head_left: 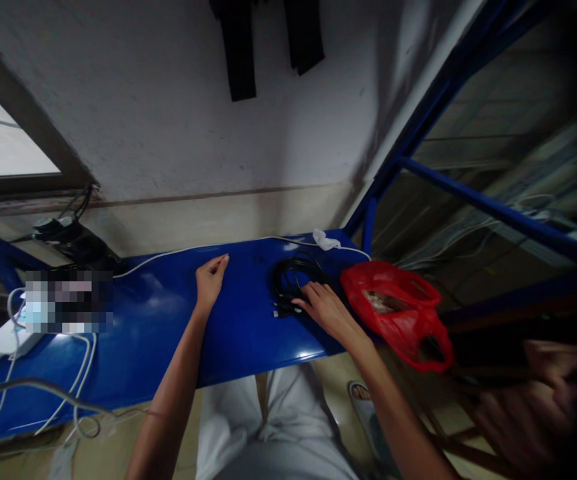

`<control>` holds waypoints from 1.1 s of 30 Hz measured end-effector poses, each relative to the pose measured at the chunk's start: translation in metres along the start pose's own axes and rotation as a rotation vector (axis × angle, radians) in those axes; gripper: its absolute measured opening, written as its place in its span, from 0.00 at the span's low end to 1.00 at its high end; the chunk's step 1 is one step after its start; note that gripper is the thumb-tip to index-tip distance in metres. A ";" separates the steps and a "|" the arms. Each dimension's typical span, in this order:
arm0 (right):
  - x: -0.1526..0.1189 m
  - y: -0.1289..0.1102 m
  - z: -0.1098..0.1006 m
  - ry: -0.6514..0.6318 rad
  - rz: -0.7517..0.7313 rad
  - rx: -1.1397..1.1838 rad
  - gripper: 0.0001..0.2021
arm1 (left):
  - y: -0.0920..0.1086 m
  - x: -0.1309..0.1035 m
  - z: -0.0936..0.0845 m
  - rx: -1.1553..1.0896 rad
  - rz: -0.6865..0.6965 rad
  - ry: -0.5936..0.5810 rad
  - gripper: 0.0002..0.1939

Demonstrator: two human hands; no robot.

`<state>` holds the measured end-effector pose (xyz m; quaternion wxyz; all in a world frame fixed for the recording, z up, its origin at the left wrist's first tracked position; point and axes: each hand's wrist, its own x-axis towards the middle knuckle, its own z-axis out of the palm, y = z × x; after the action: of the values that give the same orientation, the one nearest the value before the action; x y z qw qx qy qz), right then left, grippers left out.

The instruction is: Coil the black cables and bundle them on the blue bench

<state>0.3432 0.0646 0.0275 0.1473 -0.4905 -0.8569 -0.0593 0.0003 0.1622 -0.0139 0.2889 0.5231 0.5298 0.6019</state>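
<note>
A coil of black cable (288, 283) lies on the blue tabletop (248, 340), with a plug-like end at its lower left. My right hand (326, 307) rests at the coil's right side, thumb pointing left and apart from the bent fingers; it does not appear to grip the cable. To the left of the coil, my left hand (211, 280) is held over the tabletop with its fingers curled in and the thumb against them. I see nothing in it.
Right of the coil sits a red plastic bag (393, 307). A white power strip (13, 340) with loose white cords is at the left, near a black cylindrical object (76, 243). A crumpled white scrap (324, 240) lies at the back. Blue metal bars (468, 193) rise at the right.
</note>
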 end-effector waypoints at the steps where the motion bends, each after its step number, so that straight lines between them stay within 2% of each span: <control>1: 0.002 0.001 -0.001 0.000 0.007 -0.013 0.20 | -0.001 0.001 -0.001 -0.024 -0.025 0.005 0.25; 4: 0.009 0.005 -0.002 0.008 0.066 -0.081 0.22 | -0.001 0.003 -0.003 -0.080 -0.072 0.016 0.27; 8: 0.026 0.015 -0.006 -0.004 0.243 -0.201 0.26 | 0.000 0.004 -0.006 -0.072 -0.076 0.026 0.24; 10: 0.034 0.018 -0.012 0.004 0.286 -0.239 0.28 | 0.001 0.003 -0.006 -0.075 -0.074 0.010 0.24; 13: 0.043 0.015 -0.023 0.073 0.281 -0.254 0.27 | 0.004 0.004 -0.005 -0.126 -0.074 -0.012 0.24; 18: 0.046 0.003 -0.036 0.185 0.239 -0.271 0.27 | 0.005 0.006 -0.005 -0.189 -0.120 0.022 0.26; 28: 0.043 0.010 -0.034 0.133 0.164 -0.269 0.24 | 0.004 0.006 -0.004 -0.155 -0.137 -0.027 0.26; 33: 0.050 0.014 -0.039 0.203 0.147 -0.234 0.22 | 0.004 0.006 -0.005 -0.152 -0.125 -0.034 0.27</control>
<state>0.3388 0.1029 0.0799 0.1787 -0.5573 -0.7865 -0.1970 -0.0055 0.1650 -0.0077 0.3737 0.4756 0.5091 0.6124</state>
